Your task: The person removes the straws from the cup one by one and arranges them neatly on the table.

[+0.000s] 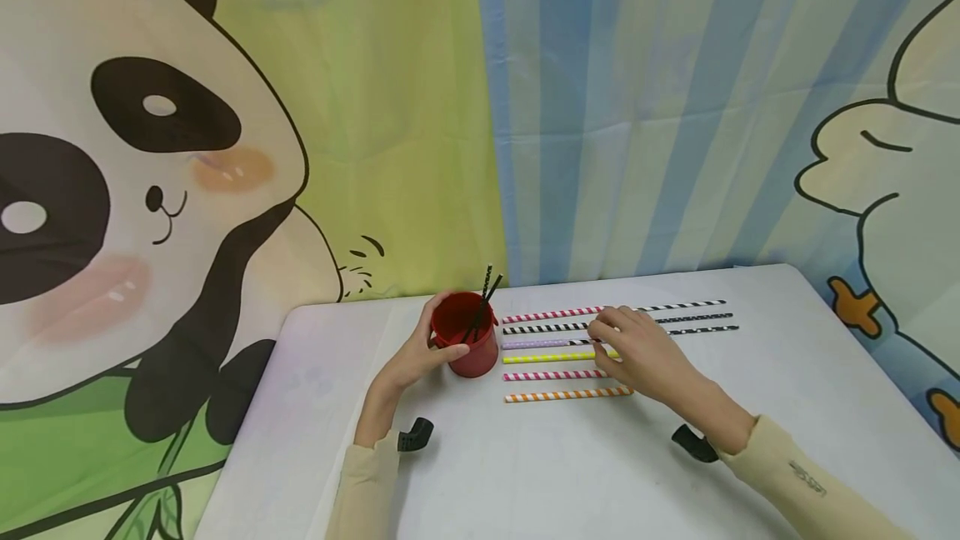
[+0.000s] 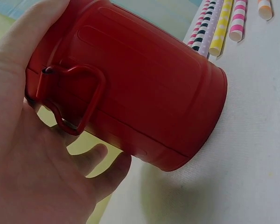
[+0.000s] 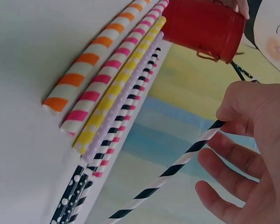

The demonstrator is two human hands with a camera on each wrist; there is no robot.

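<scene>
Setting: a person sits at a white table before a cartoon panda backdrop.
Left hand: fingers and thumb curled around a red metal cup, gripping its side; the wire handle lies against the palm.
Cup contents: two dark straws stick up out of it.
Right hand: just right of the cup, over a row of paper straws; its thumb and forefinger pinch a black-and-white striped straw, the other fingers loosely curled beneath.
Straws below right hand: lying side by side between the two hands are an orange striped straw, a pink striped straw, a yellow straw and a lilac dotted straw.
Beyond the right hand: black dotted straws.
</scene>
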